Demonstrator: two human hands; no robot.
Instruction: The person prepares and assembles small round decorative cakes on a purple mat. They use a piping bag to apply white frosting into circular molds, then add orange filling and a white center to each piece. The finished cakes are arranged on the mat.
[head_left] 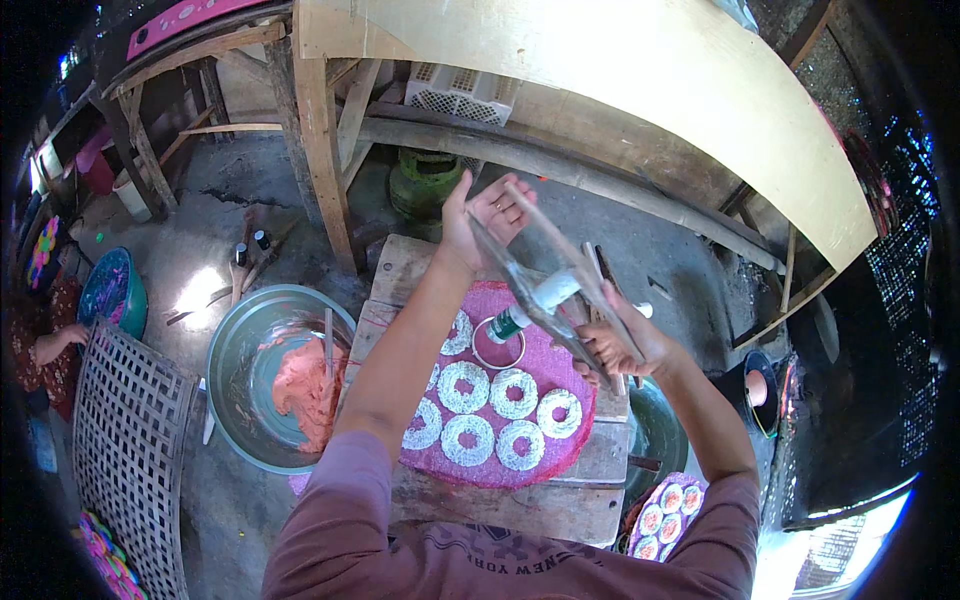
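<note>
Up above a pink mat (500,420), both hands hold one clear plastic sheet (555,290) between them, tilted. Left hand (480,215) pinches the sheet's far edge, fingers closed on it; right hand (620,345) grips its near right end. Under the sheet a metal ring (498,345) lies on the mat beside a small bottle (525,310). White rings (470,388) sit in rows on the mat. Left of the wooden bench (500,500), a metal basin (255,375) holds orange dough (305,390).

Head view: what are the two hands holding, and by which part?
Both hold one clear plastic sheet: the left hand grips its upper far corner, the right hand its lower near edge.
</note>
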